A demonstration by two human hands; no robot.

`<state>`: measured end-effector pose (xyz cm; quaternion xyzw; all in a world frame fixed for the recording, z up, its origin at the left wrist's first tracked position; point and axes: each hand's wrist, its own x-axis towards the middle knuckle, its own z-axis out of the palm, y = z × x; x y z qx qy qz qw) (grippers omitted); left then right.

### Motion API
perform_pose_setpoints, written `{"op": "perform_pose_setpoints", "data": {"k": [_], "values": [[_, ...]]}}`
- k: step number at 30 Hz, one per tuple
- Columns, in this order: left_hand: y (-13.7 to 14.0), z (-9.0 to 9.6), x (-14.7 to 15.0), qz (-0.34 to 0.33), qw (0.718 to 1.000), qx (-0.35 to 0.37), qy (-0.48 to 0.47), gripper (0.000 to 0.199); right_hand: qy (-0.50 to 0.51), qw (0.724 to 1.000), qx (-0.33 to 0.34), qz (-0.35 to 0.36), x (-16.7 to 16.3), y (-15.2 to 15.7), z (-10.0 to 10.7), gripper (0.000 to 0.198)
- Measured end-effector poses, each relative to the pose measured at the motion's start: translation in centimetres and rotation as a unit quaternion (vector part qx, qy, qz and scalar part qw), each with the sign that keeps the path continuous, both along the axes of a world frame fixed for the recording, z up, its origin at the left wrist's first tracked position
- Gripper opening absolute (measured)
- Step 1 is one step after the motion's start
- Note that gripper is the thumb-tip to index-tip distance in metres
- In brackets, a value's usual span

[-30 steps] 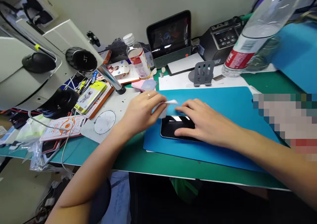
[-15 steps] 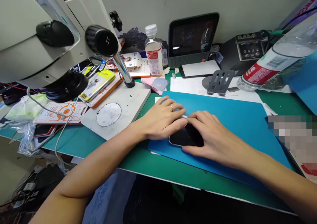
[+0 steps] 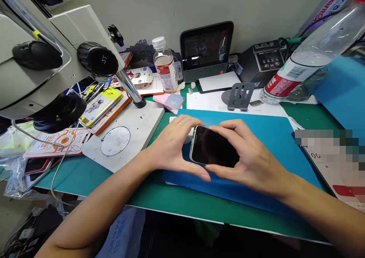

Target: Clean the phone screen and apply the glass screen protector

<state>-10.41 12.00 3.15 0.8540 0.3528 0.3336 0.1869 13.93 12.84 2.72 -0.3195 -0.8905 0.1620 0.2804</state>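
A smartphone [image 3: 214, 147] with a black screen and a pale metal rim is tilted over the blue mat [image 3: 265, 163], its left end raised. My right hand [image 3: 248, 155] is closed around the phone's right part, thumb on the near edge and fingers along the far edge. Curved about the phone's left end, my left hand [image 3: 171, 142] has thumb and fingers wide apart. Whether its fingertips touch the far corner I cannot tell. Something small and white [image 3: 188, 137], partly hidden, shows between the left palm and the phone.
A microscope [image 3: 51, 68] with a white base [image 3: 137, 132] stands at the left, near stacked boxes [image 3: 99, 106]. Behind the mat are a drink bottle [image 3: 165, 70], a smart display [image 3: 207, 47] and a grey phone stand [image 3: 241, 96]. A large bottle [image 3: 296, 68] leans at the right.
The phone's left end has come up off the mat in my right hand. My left hand has opened and shifted from over the phone to its left end. The view has swung slightly right.
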Motion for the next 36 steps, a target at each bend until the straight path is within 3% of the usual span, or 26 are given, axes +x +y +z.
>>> {"op": "perform_pose_setpoints", "data": {"k": [7,12,17,22,25,32,36], "values": [[-0.3,-0.7,0.1,-0.043,0.993,0.011,-0.112,0.078,0.077,0.995,-0.018,0.060,-0.3,-0.1,0.1,0.071],[-0.9,-0.8,0.6,-0.047,0.983,-0.029,-0.175,0.078,0.128,0.985,-0.028,0.109,-0.1,0.6,-0.1,0.068],[-1.7,-1.4,1.7,-0.109,0.960,-0.070,-0.249,0.088,0.168,0.979,-0.034,0.105,0.4,0.5,0.2,0.063],[-2.2,-1.7,2.4,-0.072,0.967,0.053,-0.238,0.093,0.165,0.964,-0.140,0.155,0.4,-0.8,0.6,0.079],[-2.3,-1.6,2.4,-0.045,0.967,0.114,-0.225,0.097,0.174,0.955,-0.167,0.172,0.3,-1.3,1.0,0.082],[-2.0,-2.1,1.8,-0.014,0.972,0.108,-0.208,0.104,0.128,0.947,-0.276,0.107,-0.4,-1.4,3.4,0.083],[-1.5,-2.5,1.9,-0.007,0.969,0.104,-0.222,0.103,0.081,0.949,-0.281,0.119,-1.3,-0.3,5.5,0.081]]}}
